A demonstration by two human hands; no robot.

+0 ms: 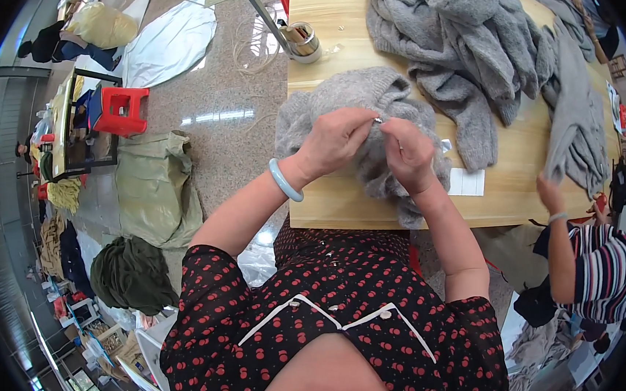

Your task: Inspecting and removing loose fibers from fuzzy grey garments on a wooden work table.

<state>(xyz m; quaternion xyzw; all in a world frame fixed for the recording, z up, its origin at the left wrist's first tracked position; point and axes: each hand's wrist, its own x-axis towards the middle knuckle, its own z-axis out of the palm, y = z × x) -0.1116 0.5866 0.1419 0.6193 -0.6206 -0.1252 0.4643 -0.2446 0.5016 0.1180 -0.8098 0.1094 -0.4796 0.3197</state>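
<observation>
Over a grey knit sweater (342,94), bunched up on the table before me, both my hands meet fingertip to fingertip. My left hand (338,140) is closed in a pinch, but what it holds is too small to make out. Curled into a closed grip, my right hand (409,155) has a small shiny metal piece (378,120) at its fingertips, right against the left fingers. The sweater's lower part hangs down by the table's near edge, under my right wrist.
More grey sweaters (454,30) lie heaped across the wooden table (373,209). A tin of sticks or tools (302,43) stands at its far left corner, and a white paper slip (466,182) lies near the front. On the right a co-worker (598,268) handles a grey garment.
</observation>
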